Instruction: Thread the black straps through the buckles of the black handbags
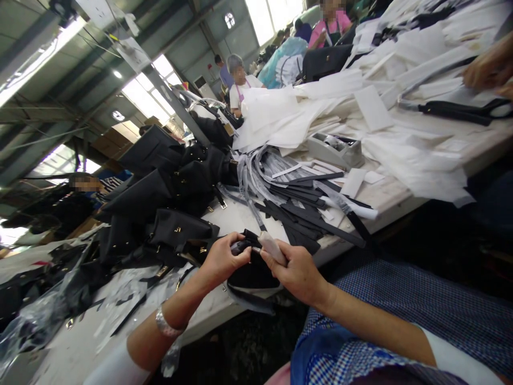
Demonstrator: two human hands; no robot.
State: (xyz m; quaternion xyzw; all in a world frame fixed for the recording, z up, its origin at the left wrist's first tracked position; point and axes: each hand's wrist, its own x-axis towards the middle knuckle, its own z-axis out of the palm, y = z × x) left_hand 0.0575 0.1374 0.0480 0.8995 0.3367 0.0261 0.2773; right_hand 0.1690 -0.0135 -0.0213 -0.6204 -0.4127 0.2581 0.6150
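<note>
My left hand (pixel 222 260) is closed in a pinch on the end of a black strap (pixel 248 275) at the table's near edge. My right hand (pixel 294 270) is closed round a small pale tool (pixel 272 247), whose tip meets the strap between my two hands. The strap's dark body bunches below my hands and a loop of it hangs over the table edge. A bracelet (pixel 166 325) sits on my left wrist.
Black bags (pixel 168 182) are piled to the left, and loose black and grey straps (pixel 304 208) lie just beyond my hands. White sheets (pixel 352 101) and a grey tape dispenser (pixel 334 149) cover the far table. Other people work at the back; another person's hand (pixel 491 67) rests near black scissors (pixel 465 111).
</note>
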